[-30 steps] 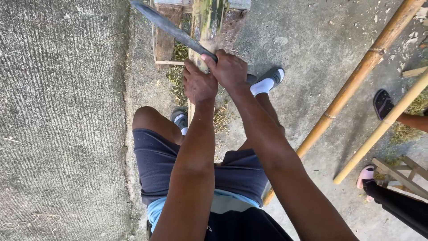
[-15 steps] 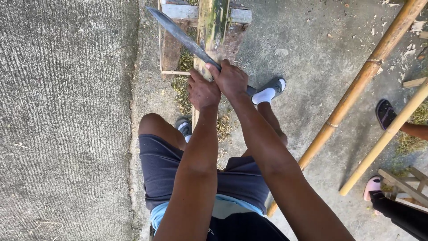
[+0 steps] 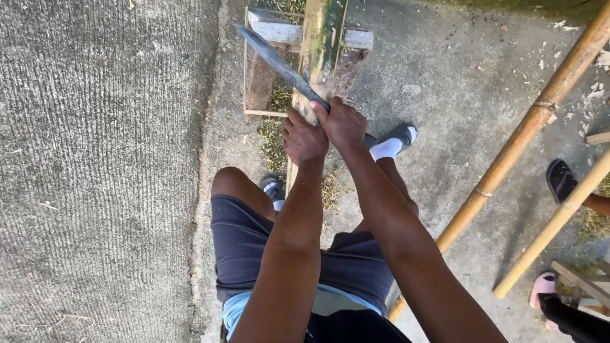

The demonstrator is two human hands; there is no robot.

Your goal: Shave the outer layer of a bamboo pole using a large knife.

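I look down at my legs in dark shorts. My right hand (image 3: pixel 343 121) grips the handle of a long dark machete (image 3: pixel 279 63), whose blade slants up and left across a greenish bamboo pole (image 3: pixel 321 44). My left hand (image 3: pixel 302 136) rests just left of the right one, on the pole's near part. The pole lies over a small wooden stand (image 3: pixel 270 32) and runs toward me between my knees. Shavings lie on the ground under it.
Two yellowish bamboo poles (image 3: pixel 527 127) lie diagonally on the concrete at right. Another person's foot in a dark sandal (image 3: pixel 562 178) and a pink sandal (image 3: pixel 543 286) sit at the right edge. A rough concrete strip (image 3: pixel 95 171) fills the left.
The machete and both hands have shifted slightly down the view and toward me along the pole. More of the wooden stand shows at the top.
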